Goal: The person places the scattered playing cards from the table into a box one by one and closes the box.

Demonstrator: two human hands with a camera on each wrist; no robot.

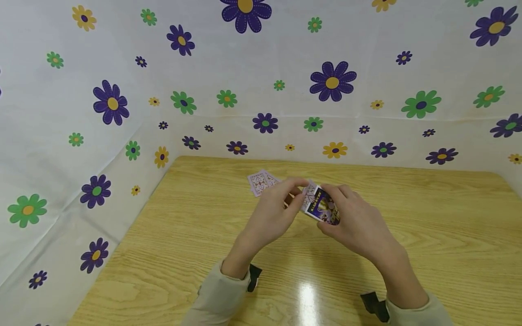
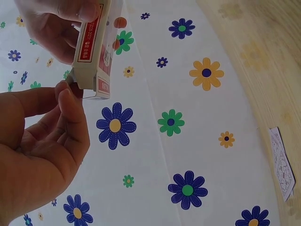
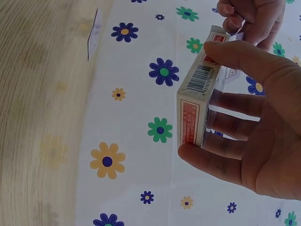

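Beige sleeves frame the lower edge as the right hand [image 1: 359, 226] grips a card box [image 1: 321, 206] at mid-frame above the wooden table [image 1: 428, 253]. Left hand [image 1: 273, 213] pinches the box's upper end. Loose cards [image 1: 261, 182] lie just beyond, near the flowered backdrop [image 1: 122, 90].

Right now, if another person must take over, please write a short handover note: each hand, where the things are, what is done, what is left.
Right hand: grips the card box above the wooden table, fingers round its sides.
Left hand: fingertips pinch at the box's upper end; whether they hold a flap or a card cannot be told.
A few cards lie face down on the table, beyond the hands.
Done: some cards are out on the table.
Left: probably the rest of the work at the box's end; how many cards remain inside is hidden.
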